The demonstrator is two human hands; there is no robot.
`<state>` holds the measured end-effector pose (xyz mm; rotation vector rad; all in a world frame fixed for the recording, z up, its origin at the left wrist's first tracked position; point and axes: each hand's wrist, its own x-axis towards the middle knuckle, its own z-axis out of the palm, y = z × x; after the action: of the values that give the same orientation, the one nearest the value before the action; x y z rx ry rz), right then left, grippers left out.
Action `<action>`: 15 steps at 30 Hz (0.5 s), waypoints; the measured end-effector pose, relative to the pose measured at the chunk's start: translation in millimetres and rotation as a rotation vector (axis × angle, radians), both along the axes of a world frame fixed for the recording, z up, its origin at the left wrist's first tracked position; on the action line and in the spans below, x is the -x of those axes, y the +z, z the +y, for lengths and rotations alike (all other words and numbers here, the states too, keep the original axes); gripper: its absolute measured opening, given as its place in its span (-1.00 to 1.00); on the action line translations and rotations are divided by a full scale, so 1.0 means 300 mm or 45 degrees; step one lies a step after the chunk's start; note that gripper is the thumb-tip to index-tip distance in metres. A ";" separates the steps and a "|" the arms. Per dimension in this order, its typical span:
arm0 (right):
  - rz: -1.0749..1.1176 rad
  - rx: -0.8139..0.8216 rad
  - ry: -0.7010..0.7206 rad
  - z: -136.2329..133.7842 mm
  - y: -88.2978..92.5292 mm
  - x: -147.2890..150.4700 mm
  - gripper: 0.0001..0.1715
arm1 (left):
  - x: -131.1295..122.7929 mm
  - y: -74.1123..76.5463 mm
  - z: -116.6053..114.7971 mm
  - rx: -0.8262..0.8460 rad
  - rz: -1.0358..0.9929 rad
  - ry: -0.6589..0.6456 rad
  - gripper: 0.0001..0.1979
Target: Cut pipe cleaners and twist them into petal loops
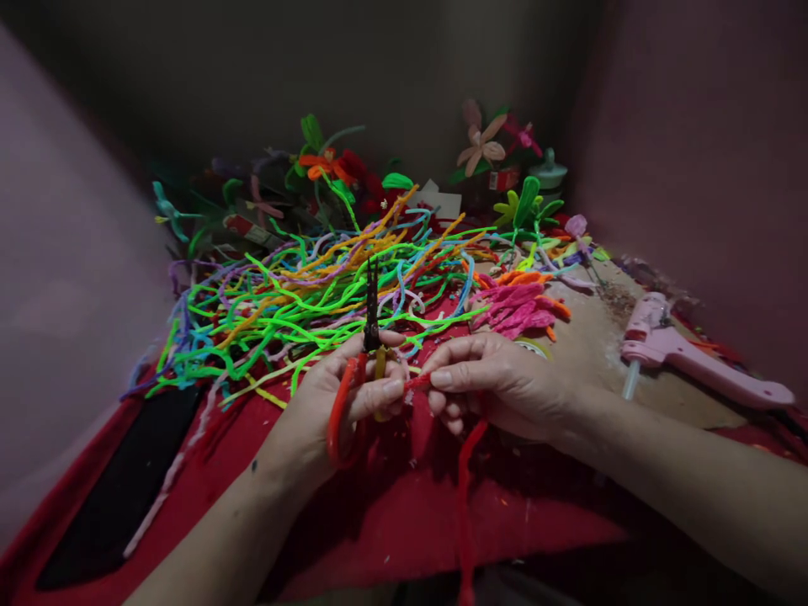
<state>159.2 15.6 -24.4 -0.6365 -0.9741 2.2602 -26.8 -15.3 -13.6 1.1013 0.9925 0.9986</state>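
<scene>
Pinched between my left hand (363,391) and my right hand (483,379) is one end of a red pipe cleaner (465,497). Its long part hangs down below my right palm, toward the bottom of the view. My left hand also keeps hold of scissors (341,417) with orange and yellow handles, their dark blades pointing up and away. The thumb and fingers of each hand are closed close together, a short red piece showing between them. Just beyond my hands is a heap of green, orange, purple and blue pipe cleaners (296,295).
A pink glue gun (700,353) lies at the right on a brown board (593,362). Pink twisted pieces (514,309) sit left of it. A black flat object (119,497) rests at the left on the red cloth (252,513). Pipe-cleaner flowers (483,145) stand behind.
</scene>
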 end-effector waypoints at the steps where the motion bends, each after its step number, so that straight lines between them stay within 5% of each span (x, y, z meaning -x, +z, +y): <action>1: 0.016 -0.011 -0.008 0.001 -0.001 -0.001 -0.90 | -0.003 0.001 -0.001 0.004 0.001 0.006 -0.63; 9: 0.209 -0.154 0.024 0.007 -0.006 -0.008 -0.85 | -0.012 -0.015 0.002 0.067 -0.022 0.117 -0.55; 15: 0.314 -0.144 0.054 -0.002 -0.001 -0.009 -0.92 | -0.017 -0.046 0.005 0.135 -0.194 0.034 -0.55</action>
<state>161.8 15.1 -24.6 -0.2823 -0.9903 2.2373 -21.9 -13.7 -27.4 0.9130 0.9281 1.0243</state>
